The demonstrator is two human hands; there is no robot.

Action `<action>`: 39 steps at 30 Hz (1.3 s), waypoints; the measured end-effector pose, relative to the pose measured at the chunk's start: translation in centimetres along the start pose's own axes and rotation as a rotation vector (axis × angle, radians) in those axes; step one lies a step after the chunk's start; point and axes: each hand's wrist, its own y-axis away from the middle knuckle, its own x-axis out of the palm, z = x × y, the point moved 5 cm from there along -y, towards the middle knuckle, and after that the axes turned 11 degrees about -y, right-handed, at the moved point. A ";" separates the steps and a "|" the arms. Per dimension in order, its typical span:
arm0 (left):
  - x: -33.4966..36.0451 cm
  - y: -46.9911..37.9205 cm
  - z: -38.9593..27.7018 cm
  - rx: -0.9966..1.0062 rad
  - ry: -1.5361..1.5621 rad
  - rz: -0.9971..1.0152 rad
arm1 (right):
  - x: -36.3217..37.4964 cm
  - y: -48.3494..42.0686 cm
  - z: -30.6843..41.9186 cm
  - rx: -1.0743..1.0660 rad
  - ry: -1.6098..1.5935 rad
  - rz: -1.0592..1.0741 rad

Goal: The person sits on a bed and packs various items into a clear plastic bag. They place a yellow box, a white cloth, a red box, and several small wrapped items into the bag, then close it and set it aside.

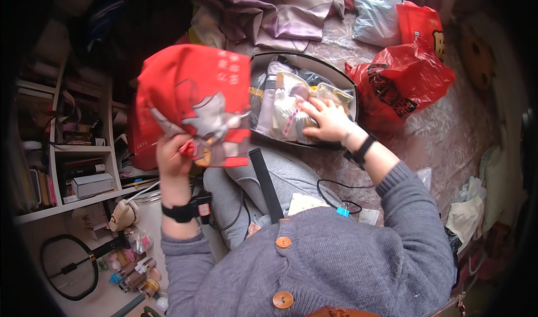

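Note:
My left hand (174,155) grips a red printed bag (191,94) by its lower part and holds it up, left of a dark-rimmed oval container (351,79). White and grey cartoon figures decorate the bag. Inside the container are clear plastic packages (290,102) and a folded light lilac cloth (269,94). My right hand (325,117) rests with spread fingers on the packages at the container's right side. Whether its fingertips pinch any of the plastic cannot be told.
Right of the container lie a red plastic bag (403,81), another red package (420,25) and a pale plastic-wrapped package (376,12). Shiny lilac fabric (277,10) is bunched beyond it. At the left stand shelves (84,148) and a table with small bottles (134,277). A black cable (336,180) crosses the bedding.

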 end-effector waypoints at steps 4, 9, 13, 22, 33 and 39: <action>7.7 -3.5 3.0 -0.169 0.319 0.171 | 0.7 -1.7 -0.7 0.015 0.091 -0.154; 12.6 -6.4 7.8 -0.496 0.120 0.294 | -0.4 2.8 -0.3 -0.172 0.005 -0.354; 13.9 -6.7 3.7 0.452 -1.217 -0.086 | -5.2 5.1 -1.9 0.072 -0.416 -0.525; 23.1 -6.6 12.7 0.304 -1.814 0.648 | -0.1 12.2 2.6 -0.241 -0.335 -0.659; 20.1 -7.2 15.5 0.386 -1.725 0.552 | 12.7 42.4 -29.0 1.513 -0.845 -1.506; 18.9 -5.0 13.9 0.328 -1.666 0.641 | 10.4 39.3 -28.8 1.267 -1.146 -1.572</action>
